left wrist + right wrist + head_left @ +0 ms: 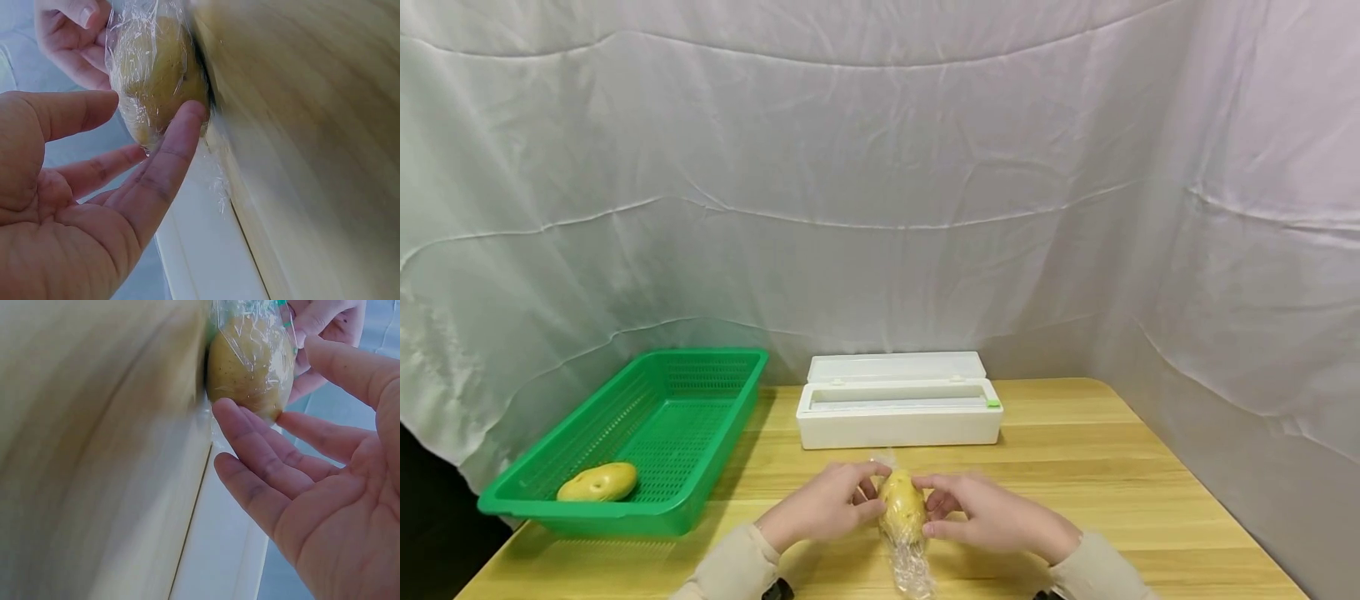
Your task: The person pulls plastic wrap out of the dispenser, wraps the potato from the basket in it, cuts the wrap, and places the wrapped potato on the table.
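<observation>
A yellow potato (pixel 902 507) wrapped in clear plastic film lies between both hands, close over the wooden table. A crumpled tail of film (pixel 912 571) trails from its near end, and a small piece sticks out at the far end. On its left side, my left hand (pixel 838 500) touches it with the fingertips, its thumb spread apart from the fingers. From the other side, my right hand (pixel 988 510) also has its fingertips on the potato, with fairly straight fingers. The right wrist view shows the film shining over the potato (pixel 247 369).
Behind the hands stands a white film dispenser box (pixel 898 427) with its lid (pixel 897 367) raised and a green tab at its right end. A green plastic basket (pixel 707 467) at the left holds an unwrapped-looking potato (pixel 598 482). Grey cloth (pixel 880 275) hangs around the wooden table (pixel 1120 483).
</observation>
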